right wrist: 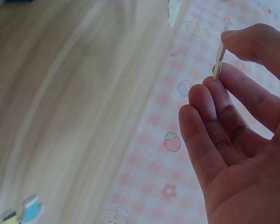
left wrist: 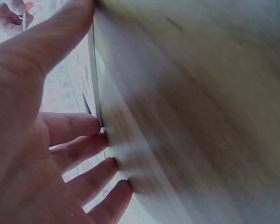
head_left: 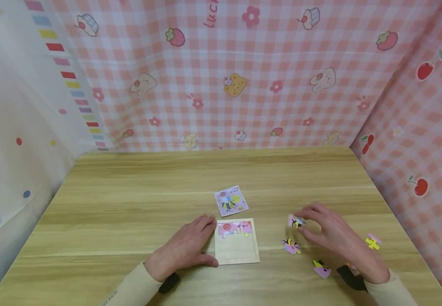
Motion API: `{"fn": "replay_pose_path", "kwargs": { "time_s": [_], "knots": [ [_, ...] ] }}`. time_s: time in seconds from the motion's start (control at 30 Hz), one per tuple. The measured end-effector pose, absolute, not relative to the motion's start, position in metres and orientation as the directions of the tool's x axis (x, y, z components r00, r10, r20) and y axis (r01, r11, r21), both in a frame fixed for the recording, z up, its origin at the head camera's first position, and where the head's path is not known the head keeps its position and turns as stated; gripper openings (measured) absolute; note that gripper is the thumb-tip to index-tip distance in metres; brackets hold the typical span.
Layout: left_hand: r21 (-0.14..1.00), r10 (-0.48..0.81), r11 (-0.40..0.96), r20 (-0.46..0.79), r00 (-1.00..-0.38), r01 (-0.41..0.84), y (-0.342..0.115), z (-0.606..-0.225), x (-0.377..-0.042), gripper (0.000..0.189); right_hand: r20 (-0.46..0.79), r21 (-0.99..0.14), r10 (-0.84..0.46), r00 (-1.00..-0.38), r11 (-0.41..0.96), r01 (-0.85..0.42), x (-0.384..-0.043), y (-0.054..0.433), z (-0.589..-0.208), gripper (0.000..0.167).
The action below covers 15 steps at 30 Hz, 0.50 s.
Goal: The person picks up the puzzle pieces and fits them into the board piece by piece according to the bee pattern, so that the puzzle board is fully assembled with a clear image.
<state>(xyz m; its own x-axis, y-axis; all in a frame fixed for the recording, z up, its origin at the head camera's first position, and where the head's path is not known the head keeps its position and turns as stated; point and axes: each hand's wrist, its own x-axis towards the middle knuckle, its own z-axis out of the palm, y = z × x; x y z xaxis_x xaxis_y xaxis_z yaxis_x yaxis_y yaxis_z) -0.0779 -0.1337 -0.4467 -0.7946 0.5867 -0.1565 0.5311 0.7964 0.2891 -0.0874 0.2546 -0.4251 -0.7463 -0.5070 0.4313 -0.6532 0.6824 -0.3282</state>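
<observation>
Both your hands are over the bench (head_left: 129, 204). Your left hand (head_left: 188, 246) is spread along the left side of the tray (head_left: 236, 251), its fingertips by the far corner and its thumb at the near one. Your right hand (head_left: 329, 229) pinches a piece (head_left: 292, 221) between thumb and fingers, right of the tray and well apart from it; the right wrist view shows you that piece edge-on. A pink strip (head_left: 228, 228) of pieces lies along the top of the tray, with bare wood below. Just beyond the tray, the bee card (head_left: 231, 202) lies at a slight angle. Near your right hand are a striped piece (head_left: 291, 245), a yellow-and-black piece (head_left: 322, 270) closer to you, a yellow piece (head_left: 373, 242) farther right and a mostly hidden piece (head_left: 351, 266).
</observation>
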Motion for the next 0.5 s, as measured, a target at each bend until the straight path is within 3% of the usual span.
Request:
{"fn": "replay_pose_path", "kwargs": {
  "time_s": [0.5],
  "knots": [
    [0.290, 0.590, 0.793, -0.148, -0.793, 0.536, -0.134, -0.447, -0.077, 0.101, 0.460, -0.347, -0.509, -0.727, 0.651, -0.676, -0.089, 0.230, -0.417, 0.035]
  ]
}}
